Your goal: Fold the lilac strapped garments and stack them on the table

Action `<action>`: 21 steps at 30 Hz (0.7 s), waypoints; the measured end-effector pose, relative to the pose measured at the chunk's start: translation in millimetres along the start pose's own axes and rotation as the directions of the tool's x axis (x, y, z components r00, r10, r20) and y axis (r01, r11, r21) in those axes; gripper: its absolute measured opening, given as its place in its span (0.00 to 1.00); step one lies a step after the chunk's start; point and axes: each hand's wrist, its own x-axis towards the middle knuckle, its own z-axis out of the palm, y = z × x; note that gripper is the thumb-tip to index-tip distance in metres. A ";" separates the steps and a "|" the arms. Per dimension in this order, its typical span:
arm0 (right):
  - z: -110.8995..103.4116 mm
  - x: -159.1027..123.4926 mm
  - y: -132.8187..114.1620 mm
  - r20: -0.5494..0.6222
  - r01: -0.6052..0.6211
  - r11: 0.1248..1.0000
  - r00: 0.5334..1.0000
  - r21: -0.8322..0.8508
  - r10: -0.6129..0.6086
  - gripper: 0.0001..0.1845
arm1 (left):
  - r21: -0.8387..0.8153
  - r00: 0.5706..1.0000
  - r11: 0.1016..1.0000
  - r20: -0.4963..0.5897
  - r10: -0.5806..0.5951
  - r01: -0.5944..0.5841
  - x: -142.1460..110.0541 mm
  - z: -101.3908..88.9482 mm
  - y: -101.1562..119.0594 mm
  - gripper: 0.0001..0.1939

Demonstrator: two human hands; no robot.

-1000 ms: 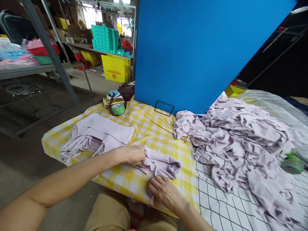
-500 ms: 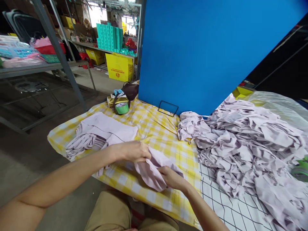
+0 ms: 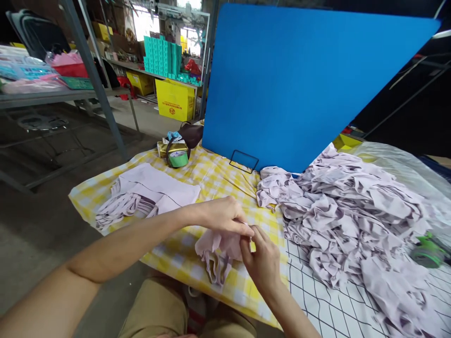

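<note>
A pale lilac garment (image 3: 219, 248) hangs bunched just above the yellow checked cloth, its lower part showing narrow looped edges. My left hand (image 3: 225, 216) pinches its upper edge between thumb and fingers. Close against it, my right hand (image 3: 262, 258) grips the same edge, fingertips nearly meeting the left ones. To the left lies a flat stack of similar lilac garments (image 3: 158, 183), folded at the near side. A large crumpled pile of the same fabric (image 3: 352, 216) spreads on the right.
A yellow checked tablecloth (image 3: 211, 183) covers the table. Behind stands a big blue board (image 3: 282, 84) with a black wire frame (image 3: 244, 161) at its foot. Green tape (image 3: 178, 159) sits back left; a green tape dispenser (image 3: 427, 251) lies far right. A metal-legged table (image 3: 70, 96) stands left.
The garment was spread between my hands and now hangs gathered from their fingertips. My left hand moved right and my right hand rose slightly, so they have come together.
</note>
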 end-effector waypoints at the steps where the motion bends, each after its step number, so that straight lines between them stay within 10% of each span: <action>1: -2.9 3.0 0.2 0.006 -0.050 0.998 0.999 0.027 0.050 0.12 | -0.026 1.000 1.000 -0.006 0.004 -0.005 0.7 -3.3 4.4 0.19; 8: -32.8 19.9 30.6 0.235 -0.270 0.963 0.935 -0.014 0.265 0.12 | -0.239 0.998 0.970 -0.034 0.047 -0.054 -13.6 -46.8 28.5 0.23; 13: -71.2 29.6 52.7 0.104 -0.390 0.915 0.919 0.101 0.380 0.14 | -0.275 0.985 0.958 -0.168 0.035 -0.081 -28.6 -71.9 20.2 0.26; 19: -121.5 35.7 45.2 0.404 -0.628 0.447 0.766 0.637 0.499 0.18 | -0.217 0.992 0.976 -0.124 -0.029 0.001 -37.8 -80.3 -18.2 0.26; 21: -132.4 33.1 40.2 0.387 -0.619 0.468 0.773 0.631 0.502 0.19 | -0.151 0.996 0.987 -0.068 -0.064 0.053 -38.1 -81.7 -30.7 0.25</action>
